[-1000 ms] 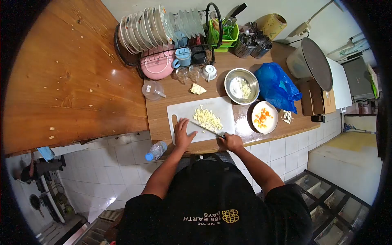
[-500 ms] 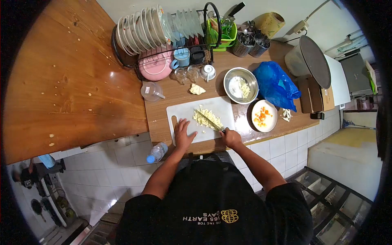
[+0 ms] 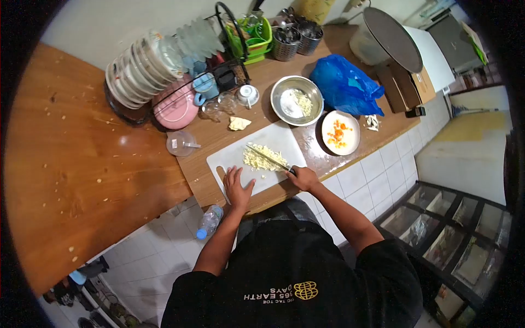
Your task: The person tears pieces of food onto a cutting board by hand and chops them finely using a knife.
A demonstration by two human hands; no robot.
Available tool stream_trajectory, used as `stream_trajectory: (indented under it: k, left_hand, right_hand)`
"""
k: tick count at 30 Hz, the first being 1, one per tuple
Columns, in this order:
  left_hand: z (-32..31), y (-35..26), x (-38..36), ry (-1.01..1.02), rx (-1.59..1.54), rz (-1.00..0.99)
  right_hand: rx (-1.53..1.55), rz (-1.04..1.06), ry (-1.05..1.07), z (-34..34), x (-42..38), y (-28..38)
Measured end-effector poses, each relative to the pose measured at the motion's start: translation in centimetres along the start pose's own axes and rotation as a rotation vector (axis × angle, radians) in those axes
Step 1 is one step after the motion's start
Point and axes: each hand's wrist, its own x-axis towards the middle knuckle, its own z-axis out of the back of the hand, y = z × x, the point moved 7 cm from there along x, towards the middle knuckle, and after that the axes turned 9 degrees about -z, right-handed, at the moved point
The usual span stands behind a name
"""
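Note:
A white cutting board (image 3: 229,158) lies on the wooden counter with a heap of finely chopped pale-yellow pieces (image 3: 261,158) on it. My right hand (image 3: 304,179) is wrapped round the dark handle of a knife (image 3: 273,159), whose blade lies across the heap, pointing up and left. My left hand (image 3: 237,187) rests flat on the board's left part with fingers spread, holding nothing, beside its handle slot. Beyond the board a metal bowl (image 3: 278,112) holds some chopped pale pieces. Right of it, a white plate (image 3: 354,143) carries small orange bits.
A blue plastic bag (image 3: 342,82) and a large lidded container (image 3: 363,46) stand at the right. At the back left is a dish rack (image 3: 240,71) full of plates and cups. A clear funnel-like cup (image 3: 179,143) and a plastic bottle (image 3: 210,220) flank the board's left side.
My view has turned and shifted, so the counter appears tilted and displaced. The left hand stays spread on the board, and the right hand keeps its hold on the knife across the heap.

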Motion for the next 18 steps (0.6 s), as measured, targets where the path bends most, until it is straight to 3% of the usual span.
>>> stream_trajectory:
  k: [18]
  left_hand:
    - [-0.5, -1.3, 0.4, -0.014, 0.136, 0.031]
  right_hand:
    - [0.42, -0.159, -0.214, -6.2, -4.4, 2.7]
